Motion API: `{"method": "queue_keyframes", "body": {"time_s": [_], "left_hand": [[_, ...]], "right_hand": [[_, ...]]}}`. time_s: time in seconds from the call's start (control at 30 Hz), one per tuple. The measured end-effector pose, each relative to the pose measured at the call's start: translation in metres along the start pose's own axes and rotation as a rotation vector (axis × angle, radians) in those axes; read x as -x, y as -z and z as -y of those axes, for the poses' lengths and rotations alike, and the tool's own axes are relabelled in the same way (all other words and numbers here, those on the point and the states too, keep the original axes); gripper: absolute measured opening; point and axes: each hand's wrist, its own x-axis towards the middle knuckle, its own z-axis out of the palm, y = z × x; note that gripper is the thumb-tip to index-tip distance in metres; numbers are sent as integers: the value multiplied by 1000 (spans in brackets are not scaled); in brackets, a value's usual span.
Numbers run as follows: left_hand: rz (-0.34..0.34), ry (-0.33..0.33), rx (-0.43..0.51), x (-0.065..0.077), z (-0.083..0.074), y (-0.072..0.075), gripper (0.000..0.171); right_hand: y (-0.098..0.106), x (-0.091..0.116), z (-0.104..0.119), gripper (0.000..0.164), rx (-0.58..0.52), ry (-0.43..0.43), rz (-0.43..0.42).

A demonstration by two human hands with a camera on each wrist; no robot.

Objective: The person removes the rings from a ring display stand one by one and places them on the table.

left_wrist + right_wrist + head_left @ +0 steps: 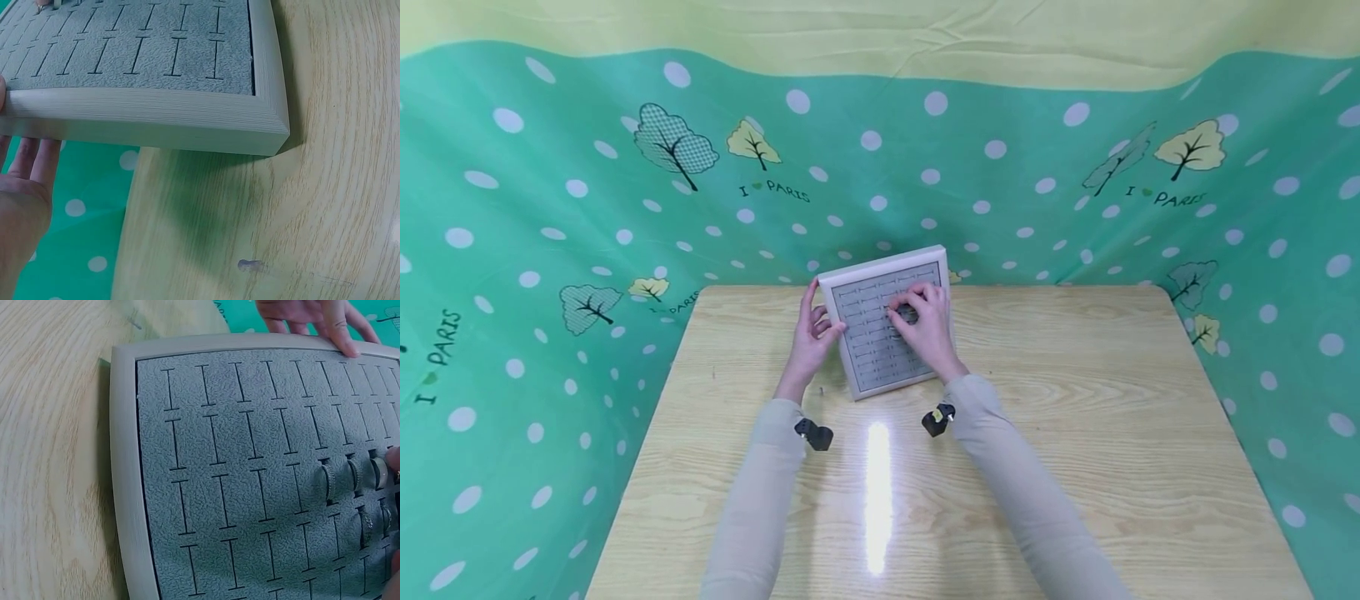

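Note:
A framed ring display tray (868, 329), lined with grey slotted padding, stands tilted at the table's back edge. My left hand (812, 332) holds its left side, thumb on the front of the frame and fingers behind; this hand (25, 187) is partly cut off in the left wrist view. Over the tray's right half, my right hand (927, 325) pinches at a slot with thumb and forefinger. A gold-coloured bit, apparently a ring (397, 477), shows by its fingertip in the right wrist view, mostly hidden. Several silver rings (329, 482) sit in nearby slots.
The wooden table (1112, 433) extends in front and to both sides. A green dotted curtain (1000, 192) hangs right behind the tray. A small dark mark or object (251, 265) lies on the table left of the tray.

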Motion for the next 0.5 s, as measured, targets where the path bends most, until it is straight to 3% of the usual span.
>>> {"method": "queue_keyframes", "body": {"time_s": [0.5], "left_hand": [[0,13,-40,1,-1,-2,90]], "right_hand": [[5,2,-2,10,-98,1,31]]}}
